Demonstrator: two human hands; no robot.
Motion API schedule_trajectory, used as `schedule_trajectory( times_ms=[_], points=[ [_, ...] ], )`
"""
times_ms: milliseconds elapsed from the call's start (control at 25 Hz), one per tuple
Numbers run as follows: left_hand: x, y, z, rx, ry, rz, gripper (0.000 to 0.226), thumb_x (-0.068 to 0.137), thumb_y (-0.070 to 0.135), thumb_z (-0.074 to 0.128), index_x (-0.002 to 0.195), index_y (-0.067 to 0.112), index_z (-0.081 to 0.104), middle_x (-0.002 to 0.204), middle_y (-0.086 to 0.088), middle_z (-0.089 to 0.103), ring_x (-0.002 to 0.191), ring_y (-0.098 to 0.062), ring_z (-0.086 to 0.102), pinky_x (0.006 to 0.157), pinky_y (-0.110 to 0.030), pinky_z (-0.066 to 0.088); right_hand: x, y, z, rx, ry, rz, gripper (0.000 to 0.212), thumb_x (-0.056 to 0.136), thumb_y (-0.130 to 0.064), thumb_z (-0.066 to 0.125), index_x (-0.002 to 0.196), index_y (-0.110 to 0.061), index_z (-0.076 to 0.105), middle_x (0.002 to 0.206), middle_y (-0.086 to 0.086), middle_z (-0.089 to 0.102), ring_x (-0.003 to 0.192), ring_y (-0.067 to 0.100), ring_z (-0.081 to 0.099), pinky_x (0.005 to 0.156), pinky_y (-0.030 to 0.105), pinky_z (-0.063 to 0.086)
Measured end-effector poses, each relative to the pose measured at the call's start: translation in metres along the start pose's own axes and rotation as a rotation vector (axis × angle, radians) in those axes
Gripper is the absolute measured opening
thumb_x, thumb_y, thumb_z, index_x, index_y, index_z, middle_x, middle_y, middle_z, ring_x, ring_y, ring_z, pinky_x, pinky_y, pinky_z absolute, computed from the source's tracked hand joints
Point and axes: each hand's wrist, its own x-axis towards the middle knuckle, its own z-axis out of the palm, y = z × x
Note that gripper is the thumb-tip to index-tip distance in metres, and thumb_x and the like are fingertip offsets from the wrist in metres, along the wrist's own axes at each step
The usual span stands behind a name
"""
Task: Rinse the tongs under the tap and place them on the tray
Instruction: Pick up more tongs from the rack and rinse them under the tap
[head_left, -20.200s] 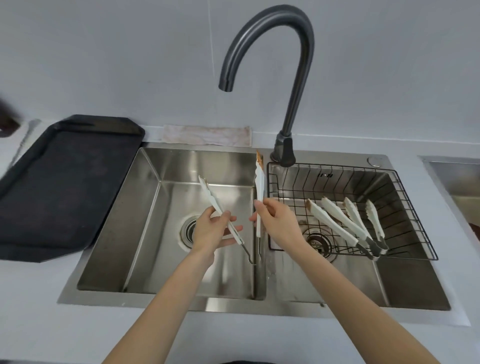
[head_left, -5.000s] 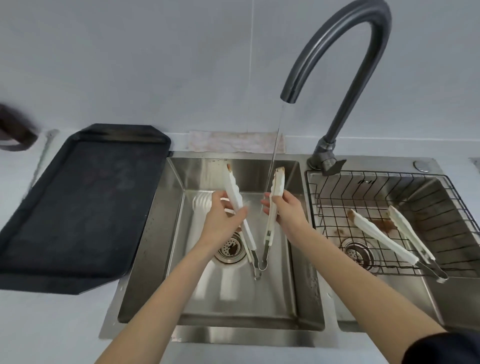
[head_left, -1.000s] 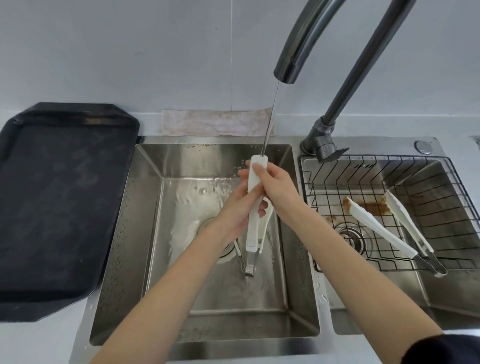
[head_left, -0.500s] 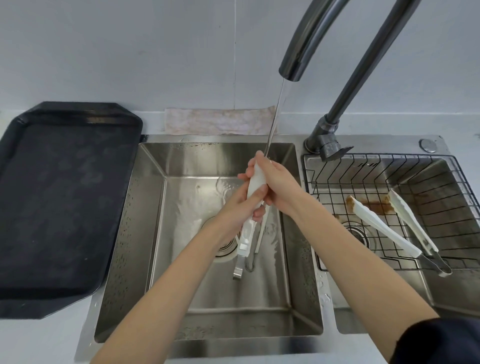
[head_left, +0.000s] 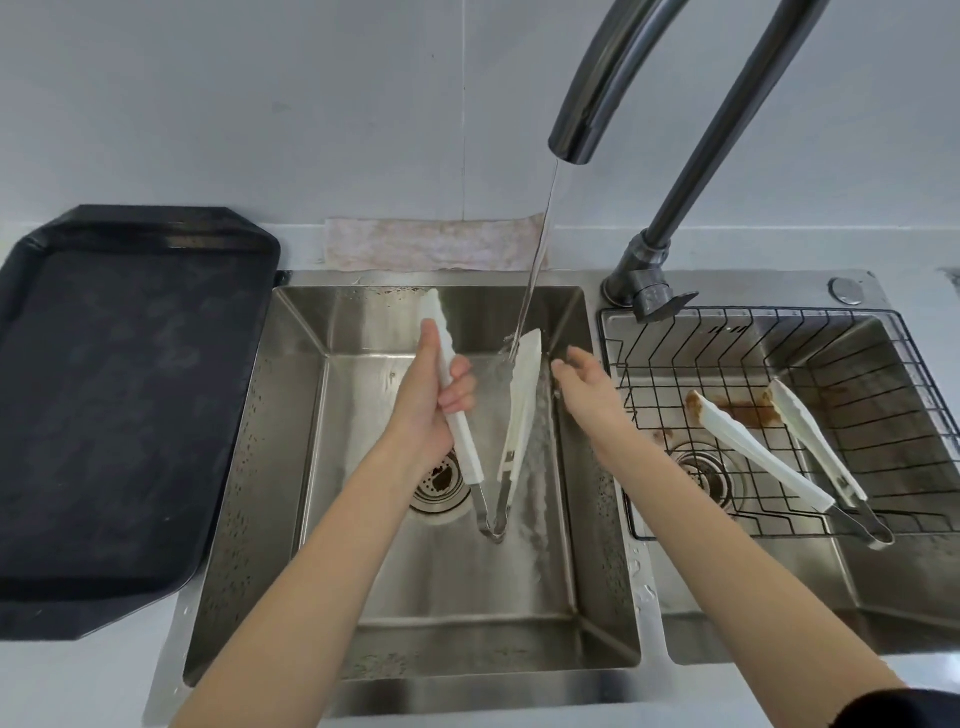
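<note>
While the left hand (head_left: 423, 400) grips one arm of the tongs (head_left: 511, 410), the right hand (head_left: 584, 387) hovers spread, empty.

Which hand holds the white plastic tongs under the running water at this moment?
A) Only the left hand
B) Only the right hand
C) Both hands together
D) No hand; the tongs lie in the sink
A: the left hand grips one arm of the white plastic tongs, while the right hand is open beside the other arm, apart from it.
</note>
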Motion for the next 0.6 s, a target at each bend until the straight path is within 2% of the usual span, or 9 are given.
schedule_trajectory(
  times_ms=[40,120,240,360,440,480,520,560,600],
  points=[
    [0.0,0.001,-0.001,-0.047,0.012,-0.019,0.047,0.09,0.054,0.037,0.064,0.018,0.049,0.033,0.009,0.036,0.022,-0.004,0.027,0.026,-0.01,0.02,0.0,0.006,0.002,0.07,-0.064,0.059,0.048,0.099,-0.025,0.038,0.144,-0.013,0.031,0.136,0.006,0.05,0.124,0.023,0.05,0.099,0.026,0.039],
    [0.0,0.002,-0.003,-0.111,0.01,-0.036,0.062,0.087,0.06,0.037,0.042,0.017,0.045,0.03,0.009,0.032,0.021,-0.004,0.026,0.025,-0.01,0.02,-0.004,0.011,0.007,0.219,-0.213,0.131,0.038,0.1,-0.024,0.035,0.133,-0.01,0.043,0.127,0.011,0.059,0.116,0.025,0.057,0.096,0.031,0.045],
    [0.002,0.002,-0.002,-0.121,0.011,-0.013,0.066,0.086,0.063,0.035,0.038,0.019,0.044,0.029,0.008,0.032,0.021,-0.003,0.027,0.025,-0.011,0.022,-0.011,0.006,0.008,0.361,-0.288,0.053,0.026,0.1,-0.017,0.034,0.106,-0.015,0.058,0.108,0.006,0.067,0.095,0.014,0.065,0.087,0.027,0.05],
    [0.009,0.006,0.003,-0.13,0.037,0.017,0.054,0.086,0.063,0.035,0.055,0.019,0.04,0.036,0.008,0.038,0.028,-0.003,0.03,0.031,-0.012,0.027,-0.012,-0.006,0.002,0.492,-0.282,-0.049,0.026,0.098,-0.014,0.039,0.12,-0.01,0.053,0.107,0.002,0.067,0.095,0.011,0.065,0.085,0.027,0.054],
    [0.015,0.011,0.01,-0.051,0.045,0.017,0.052,0.089,0.061,0.031,0.062,0.018,0.042,0.051,0.005,0.045,0.042,-0.006,0.041,0.044,-0.014,0.036,-0.013,-0.016,-0.001,0.375,-0.216,-0.153,0.03,0.096,-0.01,0.044,0.125,-0.01,0.049,0.108,0.002,0.065,0.092,0.01,0.065,0.086,0.027,0.053],
    [0.018,0.012,0.015,-0.001,0.037,0.012,0.05,0.091,0.059,0.028,0.07,0.017,0.049,0.064,0.003,0.05,0.054,-0.008,0.049,0.056,-0.017,0.041,-0.014,-0.02,-0.002,0.32,-0.155,-0.205,0.032,0.095,-0.007,0.046,0.127,-0.01,0.048,0.104,0.001,0.065,0.089,0.009,0.065,0.086,0.028,0.053],
    [0.021,0.013,0.019,0.039,0.022,0.004,0.049,0.093,0.054,0.027,0.087,0.016,0.057,0.079,0.002,0.055,0.072,-0.01,0.055,0.069,-0.021,0.044,-0.014,-0.023,-0.004,0.293,-0.095,-0.248,0.035,0.094,-0.005,0.048,0.128,-0.01,0.048,0.099,-0.001,0.065,0.087,0.009,0.065,0.086,0.029,0.053],
    [0.024,0.014,0.023,0.075,0.009,-0.006,0.047,0.096,0.049,0.028,0.105,0.013,0.057,0.094,0.001,0.057,0.089,-0.012,0.057,0.079,-0.025,0.044,-0.015,-0.026,-0.008,0.288,-0.046,-0.278,0.036,0.093,-0.004,0.05,0.128,-0.01,0.048,0.095,-0.004,0.066,0.085,0.009,0.066,0.086,0.03,0.053],
    [0.026,0.014,0.027,0.105,-0.006,-0.018,0.043,0.097,0.043,0.031,0.114,0.011,0.055,0.102,0.0,0.058,0.097,-0.014,0.057,0.083,-0.028,0.046,-0.016,-0.027,-0.012,0.29,-0.008,-0.297,0.037,0.092,-0.004,0.051,0.128,-0.011,0.048,0.092,-0.006,0.066,0.084,0.009,0.066,0.085,0.029,0.054]
  ],
)
